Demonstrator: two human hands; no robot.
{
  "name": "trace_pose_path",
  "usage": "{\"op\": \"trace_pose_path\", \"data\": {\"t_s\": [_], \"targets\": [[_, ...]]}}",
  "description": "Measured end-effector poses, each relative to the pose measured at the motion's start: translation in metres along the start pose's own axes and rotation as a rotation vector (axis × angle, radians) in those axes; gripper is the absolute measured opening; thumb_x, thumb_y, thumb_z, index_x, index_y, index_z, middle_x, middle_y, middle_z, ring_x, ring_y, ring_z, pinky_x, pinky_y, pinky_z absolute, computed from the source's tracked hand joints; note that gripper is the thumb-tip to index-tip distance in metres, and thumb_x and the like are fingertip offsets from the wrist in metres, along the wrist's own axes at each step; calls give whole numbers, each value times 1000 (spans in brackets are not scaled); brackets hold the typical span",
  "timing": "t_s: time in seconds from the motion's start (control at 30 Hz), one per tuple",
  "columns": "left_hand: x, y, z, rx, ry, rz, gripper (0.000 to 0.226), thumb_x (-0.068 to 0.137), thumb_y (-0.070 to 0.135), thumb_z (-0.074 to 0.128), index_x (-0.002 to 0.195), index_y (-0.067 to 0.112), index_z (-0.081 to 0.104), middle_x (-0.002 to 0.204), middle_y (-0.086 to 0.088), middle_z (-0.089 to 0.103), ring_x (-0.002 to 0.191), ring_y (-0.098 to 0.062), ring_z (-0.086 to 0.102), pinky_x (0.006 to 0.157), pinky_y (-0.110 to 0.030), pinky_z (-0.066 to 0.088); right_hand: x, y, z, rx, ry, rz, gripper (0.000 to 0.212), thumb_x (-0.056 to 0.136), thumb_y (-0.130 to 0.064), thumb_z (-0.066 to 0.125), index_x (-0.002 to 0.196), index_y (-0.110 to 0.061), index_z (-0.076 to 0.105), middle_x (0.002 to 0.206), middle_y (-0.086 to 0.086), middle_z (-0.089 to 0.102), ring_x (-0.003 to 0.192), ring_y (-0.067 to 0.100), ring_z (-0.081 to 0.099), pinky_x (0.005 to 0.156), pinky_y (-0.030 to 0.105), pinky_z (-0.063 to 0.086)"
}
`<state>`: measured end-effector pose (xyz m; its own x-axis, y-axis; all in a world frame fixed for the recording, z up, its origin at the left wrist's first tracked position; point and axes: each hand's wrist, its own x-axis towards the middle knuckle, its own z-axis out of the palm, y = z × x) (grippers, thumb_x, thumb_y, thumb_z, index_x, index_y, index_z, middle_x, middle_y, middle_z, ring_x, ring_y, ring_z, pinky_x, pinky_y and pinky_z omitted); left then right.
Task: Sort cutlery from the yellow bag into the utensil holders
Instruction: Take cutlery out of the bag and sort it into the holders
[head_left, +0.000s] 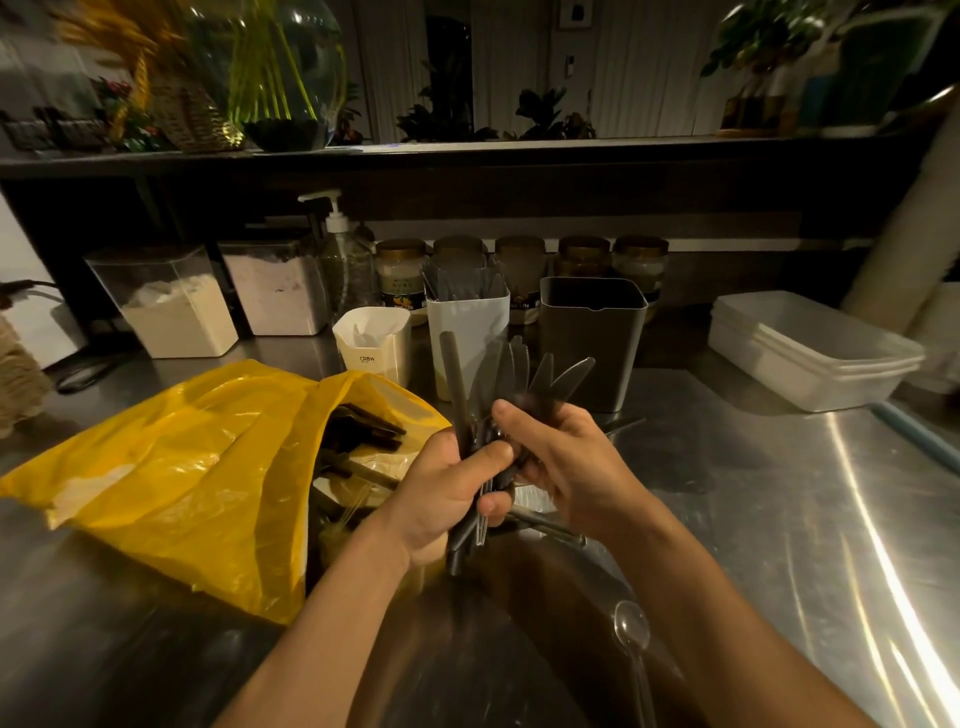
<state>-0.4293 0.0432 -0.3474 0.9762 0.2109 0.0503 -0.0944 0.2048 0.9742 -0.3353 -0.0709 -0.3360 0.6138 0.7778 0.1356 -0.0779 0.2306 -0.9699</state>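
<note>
Both hands, left (447, 488) and right (566, 462), clamp a fanned bundle of dark plastic knives (511, 384) above the steel desk (779, 493), beside the open yellow plastic bag (171, 467); the cream utensil holder (371, 343) reads "CRBW".

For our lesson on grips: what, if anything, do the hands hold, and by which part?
The left hand grips a bundle of dark knives by the handles; the right hand holds it just below the fanned blades.

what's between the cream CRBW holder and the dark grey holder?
The light grey holder, with dark cutlery standing in it, sits between the cream holder and the dark grey holder. Head view shows it.
</note>
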Motion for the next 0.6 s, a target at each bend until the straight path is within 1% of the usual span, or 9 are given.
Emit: {"op": "trace_pose_path", "data": {"t_s": [0.07,0.13,0.17,0.23,0.3,0.33,0.43,0.5,0.6], "targets": [[0,0,0,1,-4,16,15,101,14,50,97,6,63,75,-5,60,49,-8,41,47,-16,36,0,1,-1,-7,-22,-1,47,91,-39,72,105,5,65,101,39,55,99,40,50,94,78,36],[1,-1,2,4,10,53,12,94,18,59,95,9,67,74,-5,60,48,-8,40,45,-17,35,0,-1,-1,-13,-15,-2,42,93,-39,70,103,1,68,97,32,56,97,38,52,94,74,41],[2,-2,2,30,45,80,12,90,20,63,92,9,68,73,-7,58,47,-8,40,45,-20,34,1,-1,-1,-20,2,-3,37,92,-39,71,101,-3,71,96,23,58,94,36,54,92,67,47],[6,-5,-1,115,152,122,10,90,14,68,87,5,67,70,-12,55,45,-10,41,45,-25,33,1,-1,-2,-123,19,-23,32,87,-37,75,100,-8,71,88,10,63,84,25,60,80,40,55],[11,-10,-5,223,219,130,8,93,1,66,87,-3,65,68,-16,54,46,-14,44,45,-27,36,3,1,-1,-246,68,-16,27,83,-29,81,95,-7,72,75,1,67,69,11,64,65,21,53],[12,-11,-7,291,229,123,6,92,-2,65,88,-6,64,67,-18,53,47,-17,46,46,-29,38,3,2,-1,-267,93,15,23,83,-25,82,92,-6,73,69,-1,66,62,7,63,58,17,49],[8,-9,-8,359,198,126,11,90,-1,63,80,-5,61,58,-14,47,49,-19,45,49,-33,38,3,3,-2,-227,87,74,13,88,-16,77,86,-4,74,65,2,65,61,13,61,60,24,50],[5,-4,-8,211,180,115,11,87,7,60,79,-1,58,56,-7,46,47,-16,42,48,-29,33,4,0,-4,-176,78,53,12,91,-14,73,89,-2,75,68,4,67,65,16,63,62,23,53],[6,2,-10,15,272,83,5,93,3,52,96,0,56,64,-6,58,46,-14,38,47,-27,30,8,2,-9,-198,189,0,24,96,-21,69,87,1,75,67,5,62,61,13,55,52,18,43]]}}
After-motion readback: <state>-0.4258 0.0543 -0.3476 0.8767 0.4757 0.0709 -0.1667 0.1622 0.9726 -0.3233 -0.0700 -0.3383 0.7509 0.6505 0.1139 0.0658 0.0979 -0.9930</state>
